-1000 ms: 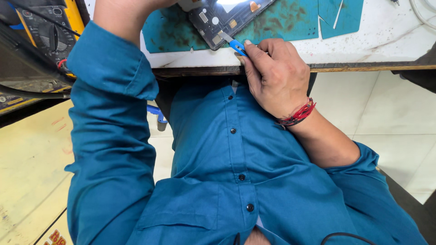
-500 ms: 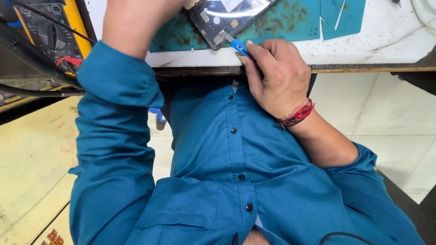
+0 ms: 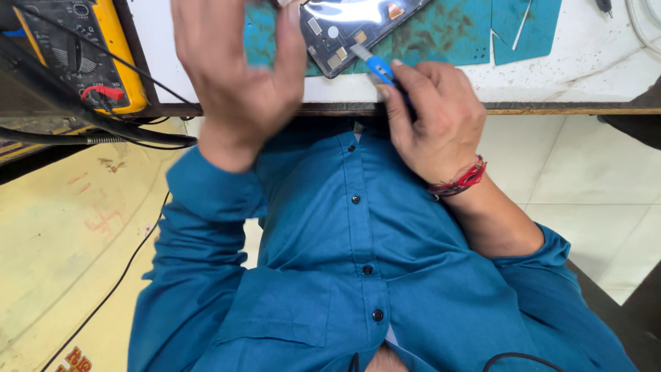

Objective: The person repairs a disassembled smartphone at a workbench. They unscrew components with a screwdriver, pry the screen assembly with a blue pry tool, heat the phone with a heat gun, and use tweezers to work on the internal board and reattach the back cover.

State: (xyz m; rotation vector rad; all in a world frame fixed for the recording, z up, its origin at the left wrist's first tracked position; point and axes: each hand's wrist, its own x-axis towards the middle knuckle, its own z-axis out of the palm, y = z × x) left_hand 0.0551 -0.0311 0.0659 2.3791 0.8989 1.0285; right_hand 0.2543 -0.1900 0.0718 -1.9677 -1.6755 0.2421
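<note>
My right hand (image 3: 430, 117) grips a small tool with a blue handle (image 3: 379, 67); its metal tip rests on the lower edge of an opened phone (image 3: 358, 27) lying on a worn teal mat (image 3: 447, 31). My left hand (image 3: 237, 76) hovers just left of the phone with fingers spread and blurred; its fingertips reach the phone's top left corner, and whether they touch it I cannot tell. A red thread band (image 3: 460, 182) circles my right wrist. My blue shirt fills the lower view.
A yellow multimeter (image 3: 82, 52) with red and black leads sits at the left on the bench. A thin metal tool (image 3: 522, 24) lies on the mat at the upper right. The white bench (image 3: 571, 69) ends in a dark wooden front edge; tiled floor lies below.
The view has dropped, so my left hand is now in sight, open beside the phone. My right hand keeps the blue-handled tool at the phone's edge.
</note>
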